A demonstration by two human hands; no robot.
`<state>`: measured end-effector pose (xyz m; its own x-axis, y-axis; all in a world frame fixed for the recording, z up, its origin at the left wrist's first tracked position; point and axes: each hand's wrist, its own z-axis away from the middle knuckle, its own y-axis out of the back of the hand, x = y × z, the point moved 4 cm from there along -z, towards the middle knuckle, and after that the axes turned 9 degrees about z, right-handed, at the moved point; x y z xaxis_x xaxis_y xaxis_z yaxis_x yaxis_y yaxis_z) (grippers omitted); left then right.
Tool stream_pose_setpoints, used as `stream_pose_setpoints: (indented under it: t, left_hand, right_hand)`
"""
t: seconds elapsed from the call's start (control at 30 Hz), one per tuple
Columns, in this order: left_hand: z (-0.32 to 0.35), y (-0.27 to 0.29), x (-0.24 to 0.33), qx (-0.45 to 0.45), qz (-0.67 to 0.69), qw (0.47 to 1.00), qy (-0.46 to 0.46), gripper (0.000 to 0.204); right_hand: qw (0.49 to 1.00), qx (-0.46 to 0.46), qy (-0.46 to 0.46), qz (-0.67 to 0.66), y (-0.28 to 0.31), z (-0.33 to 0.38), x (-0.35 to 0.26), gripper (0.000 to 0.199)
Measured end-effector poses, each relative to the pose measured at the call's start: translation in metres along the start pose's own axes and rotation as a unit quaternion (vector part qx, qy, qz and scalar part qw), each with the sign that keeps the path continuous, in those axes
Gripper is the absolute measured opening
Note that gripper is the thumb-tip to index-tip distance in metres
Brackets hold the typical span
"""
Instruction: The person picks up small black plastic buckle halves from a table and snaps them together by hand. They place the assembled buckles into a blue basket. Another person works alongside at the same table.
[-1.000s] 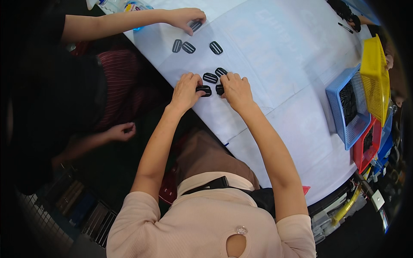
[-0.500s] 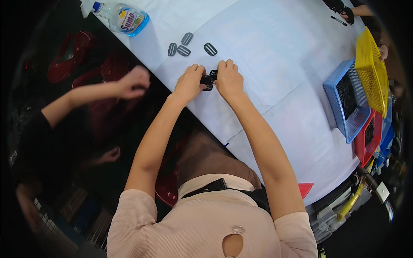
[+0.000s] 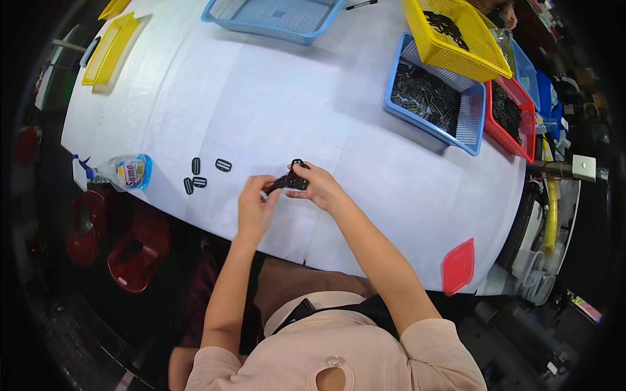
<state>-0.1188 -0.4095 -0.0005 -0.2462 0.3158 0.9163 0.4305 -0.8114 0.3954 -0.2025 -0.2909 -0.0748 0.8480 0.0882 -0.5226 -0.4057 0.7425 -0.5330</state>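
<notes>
Over the white-covered table, my right hand is closed around a small bunch of black plastic strap buckles, with its thumb on top. My left hand is closed on the lower left end of the same bunch, its fingertips pinching a dark buckle and slightly blurred. How many pieces are between the hands I cannot tell. To the left of my hands, several loose slide buckles lie flat on the table: one by itself, the others, including an upright-lying one, grouped close together.
A spray bottle with blue liquid lies at the left edge. Blue, yellow and red baskets of black parts stand at far right. Another blue basket sits at the far side. A red lid lies near right.
The view has swung right, bringing more baskets into sight. My hands have turned from side by side to the left one pinching the bunch's end. The other person's arm at left has left view.
</notes>
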Motion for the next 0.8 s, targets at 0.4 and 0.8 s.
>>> stream_pose_setpoints:
  t: [0.4, 0.8]
  left_hand:
    - [-0.016, -0.133, 0.132, -0.131, -0.073, 0.956, -0.251, 0.039]
    - [0.043, 0.085, -0.082, 0.136, -0.194, 0.969, 0.063, 0.029]
  right_hand:
    - [0.853, 0.095, 0.307, -0.412, 0.174, 0.084, -0.185, 0.035]
    - [0.831, 0.372, 0.396, 0.118, 0.080, 0.050, -0.157, 0.040]
